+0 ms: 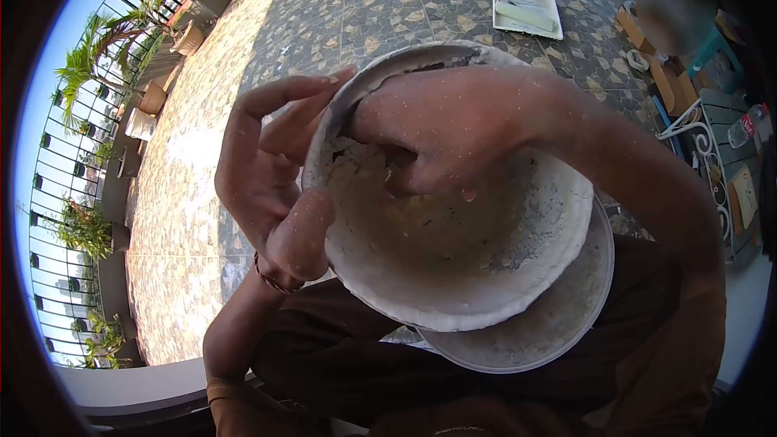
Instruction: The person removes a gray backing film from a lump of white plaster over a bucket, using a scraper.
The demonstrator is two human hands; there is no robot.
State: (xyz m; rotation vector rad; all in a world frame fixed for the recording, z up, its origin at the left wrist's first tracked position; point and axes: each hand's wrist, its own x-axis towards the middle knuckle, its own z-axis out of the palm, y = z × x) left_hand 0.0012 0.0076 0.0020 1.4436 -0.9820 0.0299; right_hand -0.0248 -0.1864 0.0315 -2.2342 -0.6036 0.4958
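Note:
A round, whitish bowl-like vessel (453, 299) with a rough rim and flaky inner wall is tilted in front of me. My left hand (279, 170) grips its left rim, thumb at the front and fingers curled behind. Reaching in over the top right, my right hand (453, 125) is inside the vessel against its upper left wall. Its fingers are curled and their tips are mostly hidden, so what they hold, if anything, cannot be made out. Below the vessel, a round greyish disc or lid (558, 324) rests by my lap.
A white tray (549, 0) with a pale roller lies on the patterned tile floor (324, 40). At the right are cardboard pieces (670, 85), a teal stool (716, 50) and a plastic bottle (740, 129). Potted plants (152, 97) line the railing at the left.

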